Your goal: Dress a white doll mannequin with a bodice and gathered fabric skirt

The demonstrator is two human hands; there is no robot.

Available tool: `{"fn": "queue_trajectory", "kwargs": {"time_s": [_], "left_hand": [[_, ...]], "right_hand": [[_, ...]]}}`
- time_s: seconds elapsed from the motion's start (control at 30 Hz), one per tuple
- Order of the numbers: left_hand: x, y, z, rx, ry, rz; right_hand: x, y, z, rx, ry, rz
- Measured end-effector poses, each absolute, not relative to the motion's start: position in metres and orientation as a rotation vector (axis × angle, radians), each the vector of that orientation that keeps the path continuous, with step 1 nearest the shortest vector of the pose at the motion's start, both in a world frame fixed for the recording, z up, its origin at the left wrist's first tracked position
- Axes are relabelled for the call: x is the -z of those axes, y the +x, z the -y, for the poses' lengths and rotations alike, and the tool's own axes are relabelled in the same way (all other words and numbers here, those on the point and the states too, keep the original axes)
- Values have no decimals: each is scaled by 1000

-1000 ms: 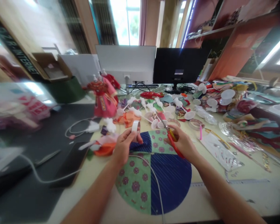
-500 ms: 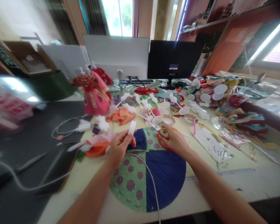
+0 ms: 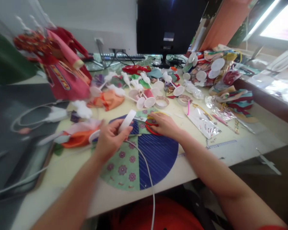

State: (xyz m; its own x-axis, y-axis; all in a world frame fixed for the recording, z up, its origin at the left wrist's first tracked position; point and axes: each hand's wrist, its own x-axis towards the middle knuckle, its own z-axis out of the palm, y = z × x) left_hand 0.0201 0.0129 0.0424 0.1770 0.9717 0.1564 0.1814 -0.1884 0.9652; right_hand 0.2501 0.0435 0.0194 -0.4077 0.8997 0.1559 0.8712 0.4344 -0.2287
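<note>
Pinched in my left hand point(image 3: 112, 135) is a white roll of tape point(image 3: 127, 120), tilted on its edge. My right hand point(image 3: 164, 124) has its fingers around the red and yellow handles of a pair of scissors point(image 3: 148, 123). The blades point left, low over the cloth, toward the roll. Both hands are above a round patchwork cloth point(image 3: 158, 156) of striped blue and flowered green quarters. A white cable point(image 3: 146, 163) runs across the cloth and off the front edge. My left hand covers part of the cloth's left side.
Small white doll forms point(image 3: 136, 84) and an orange cloth point(image 3: 110, 99) lie behind the cloth. Dressed dolls point(image 3: 62, 76) stand at left. Tape rolls point(image 3: 162, 102), a plastic bag of small parts point(image 3: 204, 123), a ruler point(image 3: 222, 144) and fabric scraps are right. A monitor point(image 3: 170, 28) stands behind.
The view has tilted down and shifted, so the table's front edge now shows. My right hand and the scissors have come lower, closer to the cloth. The roll stays in my left hand.
</note>
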Motion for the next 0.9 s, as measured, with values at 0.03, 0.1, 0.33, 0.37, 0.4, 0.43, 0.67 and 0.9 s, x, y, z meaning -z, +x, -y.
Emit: {"fn": "queue_trajectory", "kwargs": {"time_s": [0.03, 0.1, 0.33, 0.37, 0.4, 0.43, 0.67, 0.9], "left_hand": [[-43, 21, -12, -1108, 1572, -1147], [-44, 22, -10, -1103, 1596, -1152], [-47, 21, -5, -1086, 1638, -1123], [-46, 19, -5, -1083, 1635, -1110], [-46, 18, -4, -1068, 1625, -1089], [-45, 17, -4, -1042, 1608, -1061], [-45, 15, -7, -944, 1234, -782], [-45, 22, -8, -945, 914, -471]], "right_hand": [[-20, 251, -44, -172, -1533, 2447], [-20, 254, -44, -199, -1518, 2473], [-46, 270, -42, -234, -1456, 2392], [-54, 269, -40, -265, -1395, 2327], [-63, 266, -38, -325, -1306, 2269], [-71, 261, -35, -421, -1198, 2240], [-67, 216, -21, -1092, -862, 2095], [-33, 201, -17, -1662, -668, 1136]]}}
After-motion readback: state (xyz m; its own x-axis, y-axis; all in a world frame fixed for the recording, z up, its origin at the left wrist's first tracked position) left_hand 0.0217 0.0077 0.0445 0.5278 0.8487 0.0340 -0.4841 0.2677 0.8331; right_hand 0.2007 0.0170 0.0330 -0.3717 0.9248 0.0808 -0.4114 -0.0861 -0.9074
